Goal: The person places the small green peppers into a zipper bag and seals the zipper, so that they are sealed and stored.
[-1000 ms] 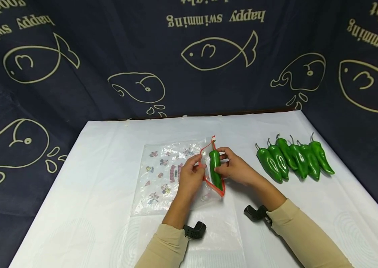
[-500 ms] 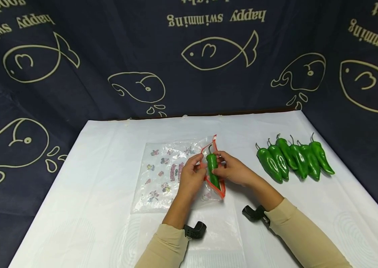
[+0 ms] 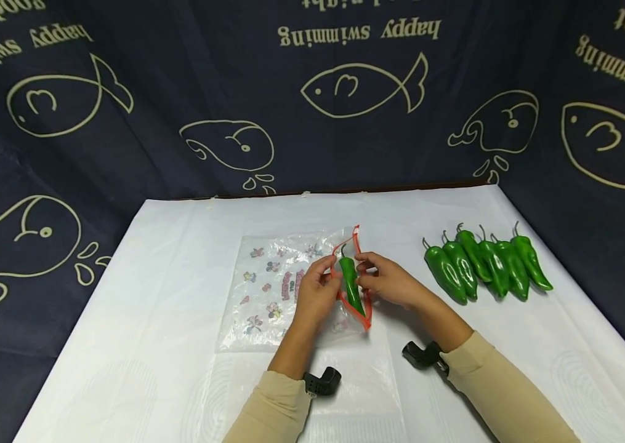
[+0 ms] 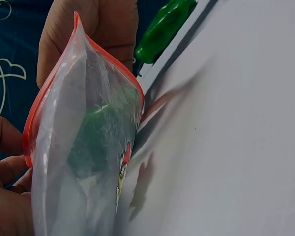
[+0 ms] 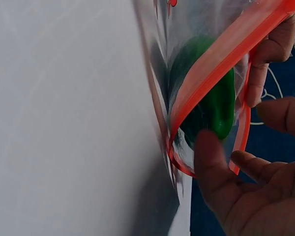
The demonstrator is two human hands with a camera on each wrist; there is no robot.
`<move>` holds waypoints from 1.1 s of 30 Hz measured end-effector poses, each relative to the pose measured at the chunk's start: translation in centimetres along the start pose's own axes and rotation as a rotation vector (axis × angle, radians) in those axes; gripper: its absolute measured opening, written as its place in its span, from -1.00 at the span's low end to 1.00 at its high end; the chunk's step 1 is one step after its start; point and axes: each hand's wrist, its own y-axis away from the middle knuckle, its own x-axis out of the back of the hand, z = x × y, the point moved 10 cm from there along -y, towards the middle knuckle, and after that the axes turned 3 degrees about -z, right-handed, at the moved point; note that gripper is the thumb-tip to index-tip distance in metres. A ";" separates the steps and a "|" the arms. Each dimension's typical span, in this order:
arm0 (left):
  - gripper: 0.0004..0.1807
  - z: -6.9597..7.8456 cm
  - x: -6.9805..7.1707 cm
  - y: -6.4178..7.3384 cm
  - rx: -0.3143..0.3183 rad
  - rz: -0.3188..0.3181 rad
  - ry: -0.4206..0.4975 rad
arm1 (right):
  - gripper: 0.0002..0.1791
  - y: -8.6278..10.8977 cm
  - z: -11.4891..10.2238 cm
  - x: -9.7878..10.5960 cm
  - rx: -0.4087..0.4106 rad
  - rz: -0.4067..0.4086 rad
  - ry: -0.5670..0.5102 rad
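A clear plastic zip bag (image 3: 259, 289) with cartoon prints and a red zip edge lies on the table, its mouth spread at the right. Inside the mouth is a green pepper (image 3: 351, 286), stem pointing away; through the film it looks dark green in the left wrist view. My left hand (image 3: 314, 295) pinches the red edge on the mouth's left side. At the opposite side is my right hand (image 3: 390, 283). Its thumb (image 5: 210, 152) overlaps the pepper's near end in the right wrist view, while the fingers stand apart from the thumb beside the red edge.
Several green peppers (image 3: 478, 264) lie in a row at the right of the white table (image 3: 168, 289). A clear plastic sheet (image 3: 356, 394) lies in front of the bag. Dark cloth (image 3: 367, 154) with fish drawings hangs behind the table.
The pepper has shifted left and deeper into the bag's mouth, its stem dropping inside the red edge. My right hand has loosened from it; the left hand has barely moved.
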 end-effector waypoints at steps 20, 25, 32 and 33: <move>-0.54 4.4 -0.4 1.7 -0.023 -0.055 0.018 | -0.34 -0.8 0.9 -1.9 -0.079 -0.072 -0.282; -0.53 4.3 -0.5 1.7 -0.018 -0.071 0.015 | -0.34 -0.9 1.0 -2.1 -0.083 -0.075 -0.305; -0.52 2.1 -0.5 0.7 -0.015 -0.085 -0.006 | -0.38 -1.1 0.9 -2.7 -0.078 -0.128 -0.329; -0.51 1.7 -0.5 0.5 -0.014 -0.081 -0.013 | -0.38 -1.1 0.9 -2.9 -0.074 -0.139 -0.329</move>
